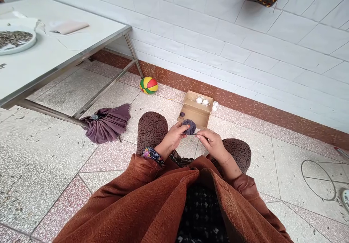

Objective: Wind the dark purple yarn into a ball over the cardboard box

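Observation:
My left hand (174,137) is closed around a dark purple-grey ball of yarn (190,126), thumb lying on its near side. To its right, my right hand (211,141) pinches a thin dark strand, seemingly yarn, at the ball's lower right edge. Both hands are above my lap, between my knees. Just beyond them an open cardboard box (196,111) rests on the floor. Inside it, a small dark ball (182,114) lies at the left, and white balls (202,100) sit toward the back. More white balls (215,105) are at the box's right side.
A metal-framed table (89,45) stands at left, bearing a plate (32,41) of dry brown pieces. Below it are a gathered purple cloth (107,123) and a multicoloured ball (148,85). A wire hoop (302,170) lies at right. The tiled wall (218,36) rises behind the box.

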The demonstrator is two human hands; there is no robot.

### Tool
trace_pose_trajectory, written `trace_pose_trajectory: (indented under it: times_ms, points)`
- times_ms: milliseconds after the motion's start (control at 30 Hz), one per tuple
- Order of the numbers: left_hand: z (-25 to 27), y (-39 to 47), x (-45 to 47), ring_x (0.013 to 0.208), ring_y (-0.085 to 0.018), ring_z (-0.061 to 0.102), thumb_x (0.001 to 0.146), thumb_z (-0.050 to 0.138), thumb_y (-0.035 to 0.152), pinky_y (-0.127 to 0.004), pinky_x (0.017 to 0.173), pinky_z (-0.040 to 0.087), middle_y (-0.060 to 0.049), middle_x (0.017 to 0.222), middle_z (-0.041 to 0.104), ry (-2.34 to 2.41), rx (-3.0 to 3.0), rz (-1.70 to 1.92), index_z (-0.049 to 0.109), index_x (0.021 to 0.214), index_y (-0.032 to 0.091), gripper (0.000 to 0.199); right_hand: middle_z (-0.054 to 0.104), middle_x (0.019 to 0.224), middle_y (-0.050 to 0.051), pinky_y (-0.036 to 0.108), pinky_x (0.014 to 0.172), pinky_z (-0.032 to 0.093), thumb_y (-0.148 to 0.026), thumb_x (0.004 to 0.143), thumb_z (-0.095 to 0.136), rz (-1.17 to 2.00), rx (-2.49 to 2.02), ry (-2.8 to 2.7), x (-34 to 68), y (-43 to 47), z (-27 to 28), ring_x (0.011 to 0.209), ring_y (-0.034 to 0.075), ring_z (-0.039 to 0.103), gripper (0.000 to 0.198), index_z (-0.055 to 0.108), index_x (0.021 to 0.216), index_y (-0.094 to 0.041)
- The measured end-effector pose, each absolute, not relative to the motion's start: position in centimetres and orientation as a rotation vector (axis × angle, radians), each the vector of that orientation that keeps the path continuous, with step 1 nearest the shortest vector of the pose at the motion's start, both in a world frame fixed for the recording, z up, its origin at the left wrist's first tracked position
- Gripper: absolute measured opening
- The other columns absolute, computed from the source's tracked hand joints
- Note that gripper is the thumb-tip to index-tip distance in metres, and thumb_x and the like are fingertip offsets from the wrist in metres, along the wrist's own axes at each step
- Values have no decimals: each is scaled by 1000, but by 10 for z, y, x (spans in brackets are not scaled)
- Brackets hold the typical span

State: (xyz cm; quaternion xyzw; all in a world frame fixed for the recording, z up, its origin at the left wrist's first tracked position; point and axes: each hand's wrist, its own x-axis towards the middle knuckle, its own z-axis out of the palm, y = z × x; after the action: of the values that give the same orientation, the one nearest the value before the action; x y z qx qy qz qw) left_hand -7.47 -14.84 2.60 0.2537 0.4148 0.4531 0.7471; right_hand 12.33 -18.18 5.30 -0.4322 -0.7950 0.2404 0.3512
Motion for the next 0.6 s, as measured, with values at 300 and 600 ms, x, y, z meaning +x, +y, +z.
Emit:
trace_pose_trajectory:
  times_ms: [300, 600]
  points:
    - [36, -158, -74, 84, -15, 58, 71, 86, 36, -27, 69, 37, -5, 103, 70, 787, 645, 810, 75, 112, 21, 45, 73, 86, 5, 32, 80, 56, -47, 105, 59, 581, -1130, -1954, 122, -137, 50, 81, 21, 68, 31, 74, 89, -24]
    - [42, -148, -80, 86, -16, 64, 82, 77, 32, -25, 68, 49, -11, 112, 74, 607, 289, 882, 73, 105, 16, 29, 69, 78, 3, 30, 71, 53, -53, 106, 48, 704, -1358, -1815, 122, -163, -7, 71, 19, 64, 40, 68, 89, -22]
